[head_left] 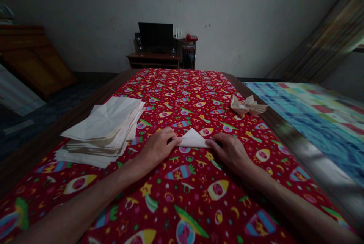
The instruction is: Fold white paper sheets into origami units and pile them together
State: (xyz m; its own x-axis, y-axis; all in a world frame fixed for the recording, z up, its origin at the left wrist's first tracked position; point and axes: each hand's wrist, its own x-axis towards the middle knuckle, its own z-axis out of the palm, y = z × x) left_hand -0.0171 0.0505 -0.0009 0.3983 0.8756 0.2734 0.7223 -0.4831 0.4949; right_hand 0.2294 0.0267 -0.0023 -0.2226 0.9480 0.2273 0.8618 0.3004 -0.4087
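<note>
A small folded white paper lies on the red patterned cloth, its point facing away from me and a folded band along its near edge. My left hand pinches the left end of that band between thumb and fingers. At the opposite end, my right hand grips the paper the same way. Left of my hands sits a thick, uneven stack of creased white paper sheets. Folded paper pieces with pleated, pointed shapes rest near the cloth's right edge.
The red cloth covers a table with dark wooden edges. Beyond it stand a monitor and speakers on a small desk. A wooden cabinet is at left; a bed with a colourful cover adjoins on the right.
</note>
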